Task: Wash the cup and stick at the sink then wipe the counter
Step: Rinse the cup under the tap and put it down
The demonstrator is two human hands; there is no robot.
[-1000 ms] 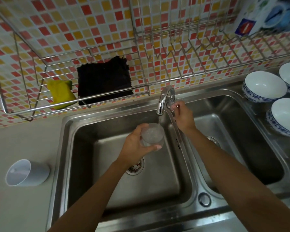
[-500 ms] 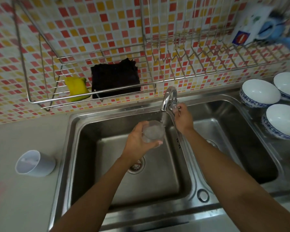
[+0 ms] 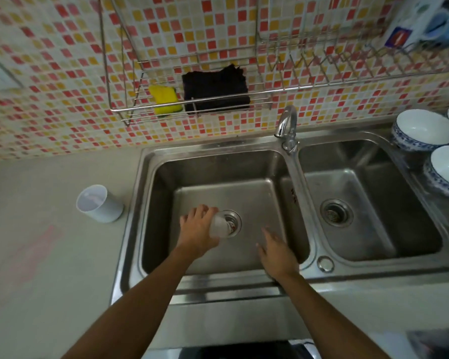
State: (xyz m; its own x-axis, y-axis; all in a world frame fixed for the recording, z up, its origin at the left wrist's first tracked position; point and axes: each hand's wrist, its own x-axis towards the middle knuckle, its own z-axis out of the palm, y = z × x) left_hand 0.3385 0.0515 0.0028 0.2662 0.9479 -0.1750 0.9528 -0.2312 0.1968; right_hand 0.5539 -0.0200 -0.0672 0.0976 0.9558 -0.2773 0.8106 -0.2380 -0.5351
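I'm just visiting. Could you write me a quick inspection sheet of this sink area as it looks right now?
Surface: grey counter with a faint pink smear; double steel sink.
Job's things: clear cup tipped over the left drain; stick not seen.
Clutter: white cup on the counter; three bowls at right.
Hands: left hand grips the clear cup; right hand open, empty.
Cables: nothing seen.
Surroundings: tiled wall, wire rack holding a yellow sponge and dark cloth; tap.

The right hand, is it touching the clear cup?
Apart. The head view shows bare steel sink floor between the right hand and the clear cup, which only the left hand grips.
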